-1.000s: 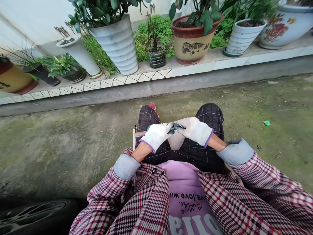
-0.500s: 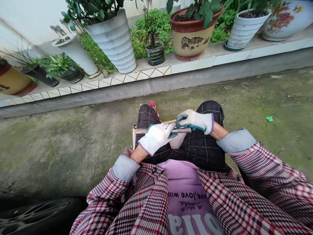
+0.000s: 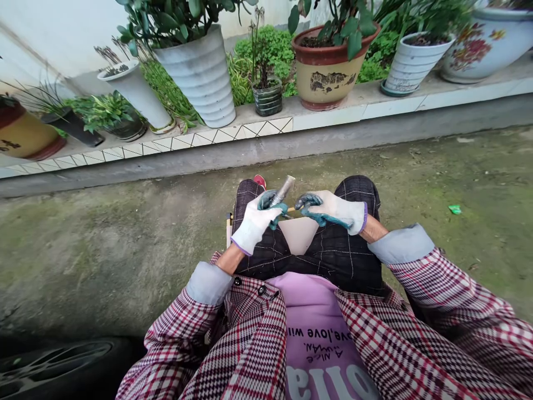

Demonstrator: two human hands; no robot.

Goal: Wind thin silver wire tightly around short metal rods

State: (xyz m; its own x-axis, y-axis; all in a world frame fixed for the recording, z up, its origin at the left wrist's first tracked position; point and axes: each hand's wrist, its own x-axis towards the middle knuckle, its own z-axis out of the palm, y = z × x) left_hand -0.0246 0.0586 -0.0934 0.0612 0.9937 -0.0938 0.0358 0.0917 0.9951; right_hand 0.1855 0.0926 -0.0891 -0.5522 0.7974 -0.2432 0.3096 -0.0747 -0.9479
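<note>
My left hand [image 3: 260,218], in a white glove with a green palm, is closed round a grey tube [image 3: 285,189]. Silvery ridges, like coiled wire, show on the tube beside the fingers, and its free end tilts up and away from me. My right hand [image 3: 328,209], gloved the same way, has its fingers curled round the end of a thin yellow rod [image 3: 295,210]. This rod spans the gap between both hands above my lap. By my left knee, a pale upright bar [image 3: 229,232] with a dark block on top is partly hidden by my leg.
Potted plants line a low tiled ledge [image 3: 250,130] ahead, among them a ribbed white pot [image 3: 202,78] and a tan pot [image 3: 331,80]. A green scrap [image 3: 454,209] lies on the concrete floor to the right. A wheel [image 3: 62,366] stands at lower left.
My left hand has turned over and moved up slightly. The grey tube has swung from lying level across my lap to pointing up and away. My right hand stays nearly in place.
</note>
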